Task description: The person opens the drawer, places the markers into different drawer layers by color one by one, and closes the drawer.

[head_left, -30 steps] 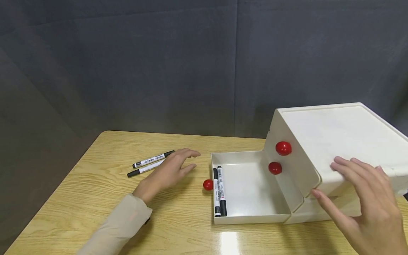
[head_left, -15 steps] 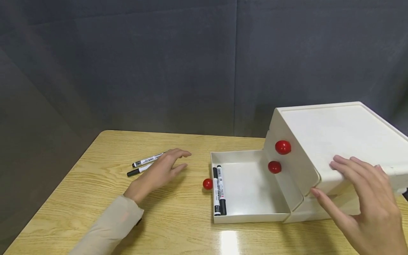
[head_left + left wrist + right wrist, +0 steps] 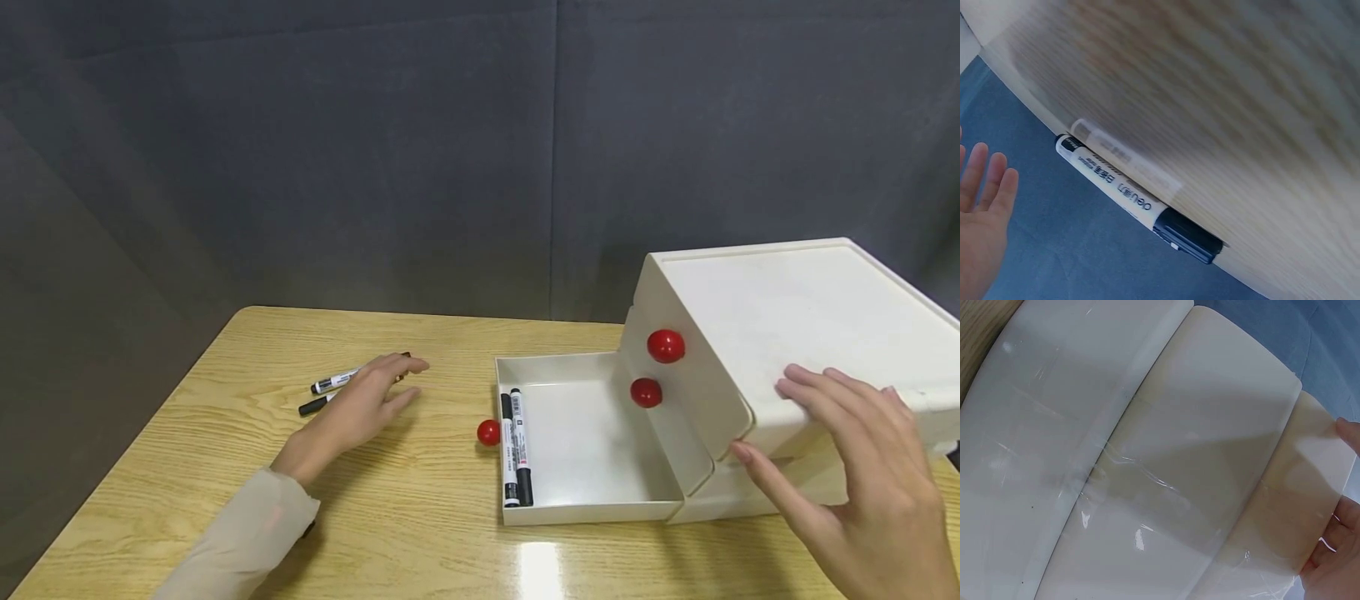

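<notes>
My left hand [image 3: 360, 404] is over the left of the table, fingers loosely extended and holding nothing. It partly covers two white whiteboard markers: the farther marker [image 3: 333, 382] and the nearer marker [image 3: 312, 406], of which mostly the black cap shows. One marker [image 3: 1116, 187] appears large in the left wrist view, beside the spread fingers. At the right, my right hand [image 3: 873, 467] rests on the near edge of a white drawer cabinet [image 3: 787, 300], fingertips on its top, thumb at the front corner. Its fingers also show along the cabinet's edge [image 3: 1329, 519] in the right wrist view.
The lowest drawer [image 3: 585, 450] is pulled out leftward. Two more markers [image 3: 517, 450] lie side by side against its front wall. A red knob [image 3: 489, 432] sticks out from that drawer; two others [image 3: 666, 346] are on the upper fronts. A dark cloth [image 3: 450, 167] hangs behind the table.
My left hand has moved left, away from the drawer and farther over the markers on the table. The right hand, cabinet and drawer stay as they were.
</notes>
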